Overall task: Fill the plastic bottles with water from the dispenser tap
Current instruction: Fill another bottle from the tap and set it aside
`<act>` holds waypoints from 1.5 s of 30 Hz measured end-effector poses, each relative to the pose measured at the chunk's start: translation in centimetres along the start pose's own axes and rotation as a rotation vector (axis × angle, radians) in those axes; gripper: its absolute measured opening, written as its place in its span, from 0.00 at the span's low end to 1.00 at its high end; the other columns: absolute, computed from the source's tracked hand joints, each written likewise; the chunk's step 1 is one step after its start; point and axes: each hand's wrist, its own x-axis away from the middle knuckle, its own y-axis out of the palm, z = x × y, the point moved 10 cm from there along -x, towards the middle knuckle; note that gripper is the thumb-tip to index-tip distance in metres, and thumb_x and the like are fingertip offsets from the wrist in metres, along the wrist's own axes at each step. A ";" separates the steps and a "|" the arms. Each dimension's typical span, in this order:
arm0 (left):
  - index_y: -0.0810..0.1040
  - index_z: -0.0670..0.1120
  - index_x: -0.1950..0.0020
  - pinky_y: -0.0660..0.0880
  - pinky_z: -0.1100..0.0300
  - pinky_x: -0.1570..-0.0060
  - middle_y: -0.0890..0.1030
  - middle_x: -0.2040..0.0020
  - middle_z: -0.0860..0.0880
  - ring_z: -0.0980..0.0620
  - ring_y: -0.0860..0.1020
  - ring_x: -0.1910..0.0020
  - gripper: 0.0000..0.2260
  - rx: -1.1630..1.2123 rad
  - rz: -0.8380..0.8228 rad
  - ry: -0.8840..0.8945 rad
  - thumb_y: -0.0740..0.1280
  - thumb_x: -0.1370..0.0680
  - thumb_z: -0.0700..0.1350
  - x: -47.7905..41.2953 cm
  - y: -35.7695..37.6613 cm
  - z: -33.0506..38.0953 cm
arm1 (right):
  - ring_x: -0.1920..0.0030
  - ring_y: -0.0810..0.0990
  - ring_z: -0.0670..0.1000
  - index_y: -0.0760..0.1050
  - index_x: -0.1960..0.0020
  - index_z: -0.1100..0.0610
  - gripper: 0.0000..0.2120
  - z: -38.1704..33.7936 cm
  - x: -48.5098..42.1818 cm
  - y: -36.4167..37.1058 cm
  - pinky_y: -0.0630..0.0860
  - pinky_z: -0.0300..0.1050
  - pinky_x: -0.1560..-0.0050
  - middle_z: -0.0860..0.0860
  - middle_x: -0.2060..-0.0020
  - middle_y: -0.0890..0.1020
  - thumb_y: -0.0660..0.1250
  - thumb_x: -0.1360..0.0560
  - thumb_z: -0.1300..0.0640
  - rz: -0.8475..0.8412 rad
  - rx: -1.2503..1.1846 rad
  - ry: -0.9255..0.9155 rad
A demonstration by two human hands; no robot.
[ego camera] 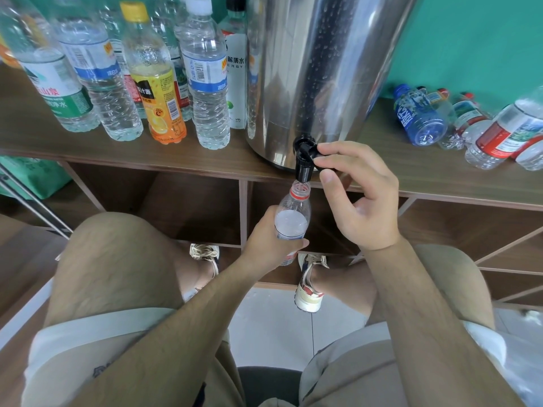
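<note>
Bottle point(292, 218), clear plastic, uncapped, red neck ring: left hand point(264, 245) curled round lower body, holds it upright, mouth just under black tap point(304, 163). Right hand point(361, 195) pinches tap lever between thumb and forefinger. Steel dispenser point(317, 69) on wooden shelf point(411, 171). Standing bottles point(205, 83) left of it; lying bottles point(423, 118) right.

Silver dispenser point(317, 69), black tap point(304, 163), teal wall point(470, 39), brown woodgrain table point(417, 171); clear bottle point(292, 218), red neck ring, label seemingly blue-white.
</note>
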 end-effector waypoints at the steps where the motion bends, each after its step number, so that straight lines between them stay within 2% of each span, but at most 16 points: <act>1: 0.65 0.59 0.30 0.72 0.65 0.45 0.74 0.38 0.59 0.54 0.76 0.40 0.35 -0.003 0.002 -0.003 0.82 0.30 0.54 0.0 0.0 -0.1 | 0.45 0.83 0.49 0.85 0.44 0.64 0.07 0.0 0.0 0.0 0.78 0.42 0.54 0.57 0.41 0.83 0.69 0.19 0.66 0.001 0.001 0.002; 7: 0.66 0.57 0.29 0.74 0.60 0.41 0.75 0.37 0.57 0.54 0.76 0.38 0.36 -0.005 0.004 -0.005 0.82 0.30 0.53 0.0 0.0 0.0 | 0.43 0.83 0.49 0.85 0.44 0.65 0.07 0.0 0.0 0.0 0.77 0.40 0.51 0.58 0.41 0.83 0.69 0.19 0.66 0.001 0.006 0.006; 14: 0.65 0.57 0.29 0.74 0.60 0.40 0.74 0.37 0.58 0.54 0.76 0.39 0.36 -0.013 -0.004 -0.006 0.82 0.30 0.53 0.0 0.1 0.1 | 0.42 0.83 0.49 0.85 0.44 0.64 0.07 0.0 0.0 0.0 0.78 0.40 0.50 0.58 0.41 0.83 0.69 0.19 0.66 0.008 0.007 0.000; 20: 0.65 0.59 0.31 0.71 0.69 0.49 0.74 0.40 0.60 0.56 0.76 0.43 0.35 -0.011 -0.002 -0.001 0.82 0.30 0.54 0.0 0.0 0.0 | 0.42 0.83 0.51 0.85 0.44 0.64 0.07 0.1 0.0 0.1 0.77 0.40 0.48 0.57 0.41 0.83 0.69 0.19 0.66 0.006 0.003 0.002; 25: 0.65 0.59 0.30 0.72 0.65 0.45 0.74 0.39 0.59 0.55 0.76 0.40 0.36 -0.017 0.004 -0.002 0.82 0.30 0.54 0.0 0.1 -0.1 | 0.42 0.83 0.51 0.85 0.44 0.64 0.07 0.0 0.0 0.1 0.77 0.40 0.48 0.58 0.41 0.83 0.69 0.19 0.66 0.005 0.008 0.003; 32: 0.65 0.59 0.30 0.71 0.66 0.46 0.74 0.40 0.60 0.55 0.76 0.41 0.35 -0.013 0.001 -0.006 0.82 0.30 0.54 -0.1 0.2 -0.2 | 0.41 0.83 0.53 0.85 0.44 0.65 0.07 0.0 0.0 0.1 0.78 0.43 0.46 0.58 0.41 0.84 0.69 0.19 0.67 0.008 0.008 0.011; 37: 0.64 0.62 0.32 0.70 0.70 0.52 0.74 0.41 0.61 0.57 0.76 0.44 0.35 -0.004 -0.002 -0.010 0.83 0.31 0.54 0.0 0.2 -0.3 | 0.41 0.83 0.52 0.85 0.44 0.64 0.07 0.0 0.0 0.1 0.79 0.44 0.47 0.58 0.41 0.84 0.69 0.19 0.66 0.009 0.007 0.011; 45: 0.65 0.60 0.31 0.72 0.66 0.47 0.74 0.39 0.59 0.56 0.76 0.42 0.35 -0.004 -0.005 -0.013 0.82 0.30 0.54 0.0 0.3 -0.4 | 0.40 0.83 0.52 0.85 0.44 0.64 0.07 0.1 0.0 0.1 0.79 0.45 0.45 0.57 0.41 0.83 0.68 0.19 0.65 0.009 0.002 0.000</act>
